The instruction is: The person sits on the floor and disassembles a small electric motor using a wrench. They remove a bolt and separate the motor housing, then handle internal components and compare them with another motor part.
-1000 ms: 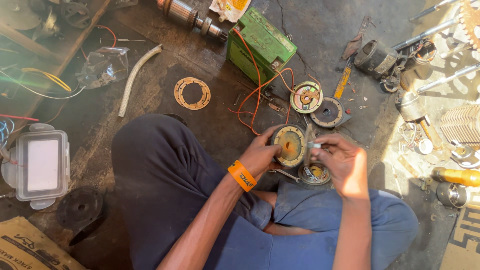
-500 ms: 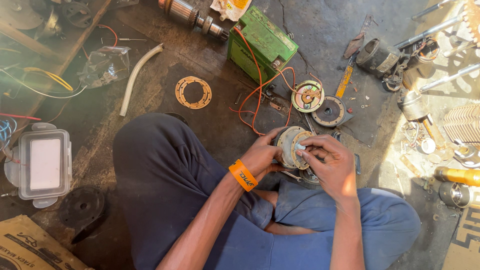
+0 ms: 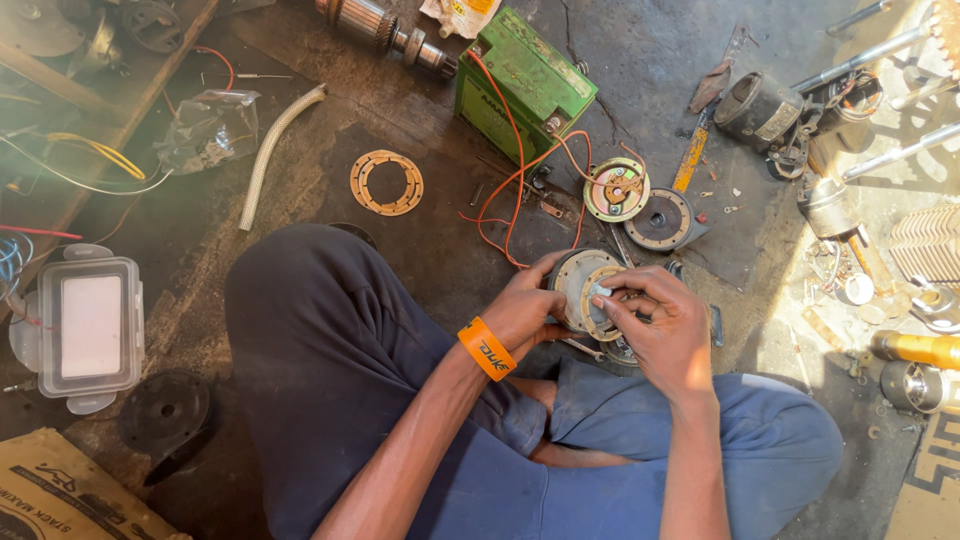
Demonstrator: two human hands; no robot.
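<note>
Round metal part (image 3: 578, 290): you held it just above your lap, near the green battery box (image 3: 524, 84), on the side toward you, its pale disc face turned up and slightly toward your right.
Left hand (image 3: 522, 305): it was closed around the part's left rim, thumb over the top edge and fingers under the back; an orange wristband (image 3: 486, 348) sat on that wrist.
Right hand (image 3: 662, 318): its fingertips were pinched narrow on a small grey piece (image 3: 598, 291) at the centre of the part's face. Whether that piece was loose or fixed, you could not have told from this view.
Handling, as a judgement: the part looked like stiff metal, dense for its size, with a smooth rim that could slip if oily, so a cupped hold around the rim seemed the safest place to take it. The thin tan ring on its face looked more delicate, so pressure belonged on the rim, not there.
Wires: orange leads (image 3: 512, 175) ran from the battery box down toward the part; a tug on them could have pulled at the work.
Nearby on the floor: 2 round covers (image 3: 640, 205) lay between the battery box and your hands, and 1 flat gasket ring (image 3: 386, 182) lay to the left of the battery box.
</note>
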